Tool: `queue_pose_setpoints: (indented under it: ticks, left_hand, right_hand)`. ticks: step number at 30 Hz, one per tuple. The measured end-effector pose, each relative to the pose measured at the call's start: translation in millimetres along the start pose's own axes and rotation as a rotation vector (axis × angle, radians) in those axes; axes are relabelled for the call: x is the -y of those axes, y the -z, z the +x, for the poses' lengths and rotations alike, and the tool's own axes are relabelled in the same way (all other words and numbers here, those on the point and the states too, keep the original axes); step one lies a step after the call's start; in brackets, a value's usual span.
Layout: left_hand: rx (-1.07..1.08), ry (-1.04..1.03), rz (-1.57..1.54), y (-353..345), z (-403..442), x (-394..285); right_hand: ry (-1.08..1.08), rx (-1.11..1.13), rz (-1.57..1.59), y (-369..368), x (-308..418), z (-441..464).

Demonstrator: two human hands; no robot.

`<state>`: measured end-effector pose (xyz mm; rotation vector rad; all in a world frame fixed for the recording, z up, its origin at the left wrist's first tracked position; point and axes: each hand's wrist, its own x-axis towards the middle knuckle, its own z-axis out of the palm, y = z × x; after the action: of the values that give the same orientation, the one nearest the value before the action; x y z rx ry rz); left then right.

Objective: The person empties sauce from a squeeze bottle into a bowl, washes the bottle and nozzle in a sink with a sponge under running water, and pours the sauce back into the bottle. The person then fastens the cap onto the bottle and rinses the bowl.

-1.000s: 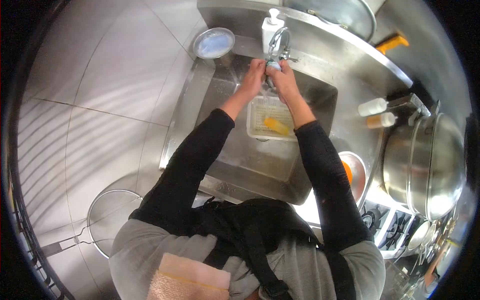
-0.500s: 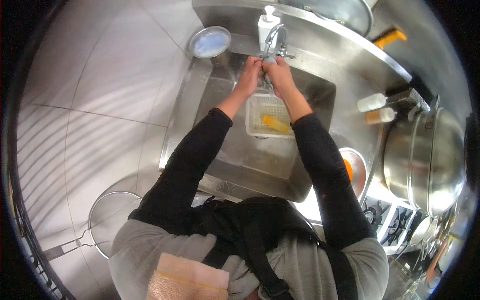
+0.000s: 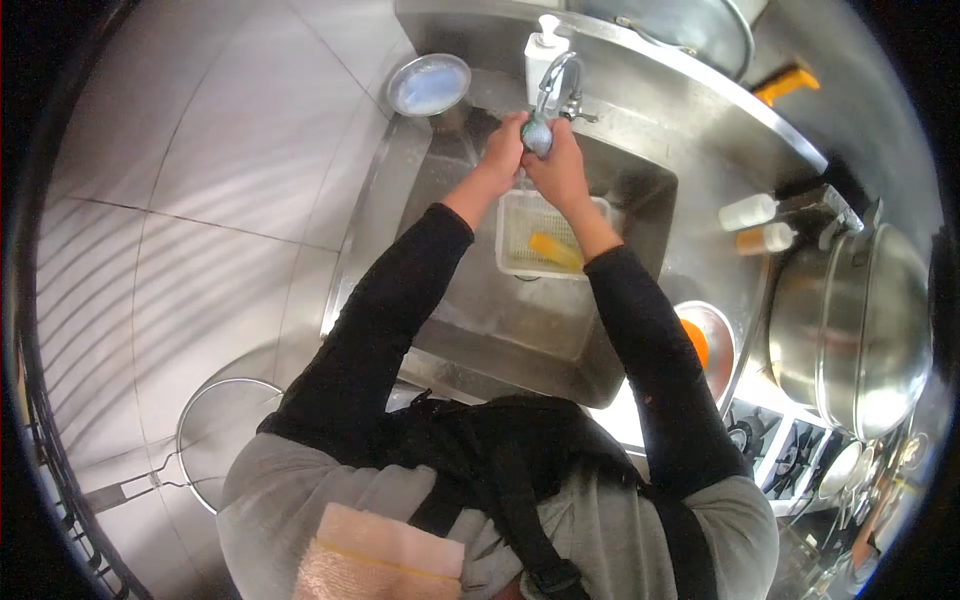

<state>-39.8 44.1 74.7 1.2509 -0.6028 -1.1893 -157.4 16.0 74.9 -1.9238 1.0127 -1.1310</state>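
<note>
Under the curved faucet (image 3: 571,62), my left hand (image 3: 503,150) and my right hand (image 3: 558,172) are both closed around a small rounded blue-grey object (image 3: 538,138). Its kind is unclear, and the fingers cover its sides. Below the hands, a white plastic basket (image 3: 508,268) sits in the steel sink (image 3: 480,325). Inside the basket lies a yellow, tube-like item (image 3: 553,249). Behind the faucet stands a white pump bottle (image 3: 541,70).
A metal bowl (image 3: 398,92) with something pale blue inside stands at the sink's back left corner. On the right are squeeze bottles (image 3: 748,211), a large steel pot (image 3: 850,320) and a stove (image 3: 785,450). A round strainer (image 3: 183,440) is at the lower left.
The blue-grey object now shows more plainly between my hands, lowered slightly and turned. My hands stay near the faucet; the whole view has shifted a little.
</note>
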Motion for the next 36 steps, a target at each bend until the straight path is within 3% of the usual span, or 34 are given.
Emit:
queue_pose_setpoints:
  ticks: [1,2,4,6,8,11,14,16,20,22,23,28,30,31,34,36]
  left_hand:
    - [0.047,0.137,-0.193,2,2,0]
    - [0.04,0.135,-0.193,10,4,6]
    - [0.222,0.138,-0.295,27,16,17]
    - [0.163,0.089,-0.323,22,10,14]
    - [0.274,0.116,-0.303,20,10,11]
    - [0.263,0.112,-0.271,6,10,12]
    - [0.385,0.04,-0.221,6,9,10]
    - [0.425,0.02,-0.196,5,6,7]
    - [0.522,-0.005,-0.084,4,0,-11]
    - [0.504,-0.093,0.02,5,-3,-17]
    - [0.49,-0.179,0.125,5,-5,-18]
    - [0.424,-0.195,0.252,24,-15,-11]
    - [0.402,-0.182,0.212,33,-19,-11]
    - [0.353,-0.143,0.016,37,-20,-7]
    - [0.225,-0.019,-0.331,58,-11,9]
    - [0.163,0.068,-0.486,63,-6,11]
  right_hand:
    - [0.153,-0.027,-0.062,-2,-10,-7]
    - [0.154,-0.022,-0.057,2,-25,-13]
    - [-0.421,0.135,0.67,17,-54,-11]
    - [-0.696,-0.092,1.014,41,-32,-16]
    - [-0.733,-0.1,0.928,43,-56,-23]
    - [-0.835,0.055,1.29,58,-49,-28]
    - [-0.869,0.004,1.328,60,-29,-24]
    - [-0.751,0.079,1.4,61,-33,-10]
    - [-0.725,-0.059,1.209,61,-25,16]
    - [-0.438,0.131,0.556,56,-16,22]
    - [-0.191,0.179,0.155,55,-14,19]
    - [-0.139,0.322,-0.156,48,-25,41]
    - [-0.613,0.243,0.408,49,-18,49]
    - [-0.608,0.258,0.414,49,-21,50]
    - [-0.886,0.334,1.061,45,-31,49]
    - [-0.92,0.33,1.081,36,-10,47]
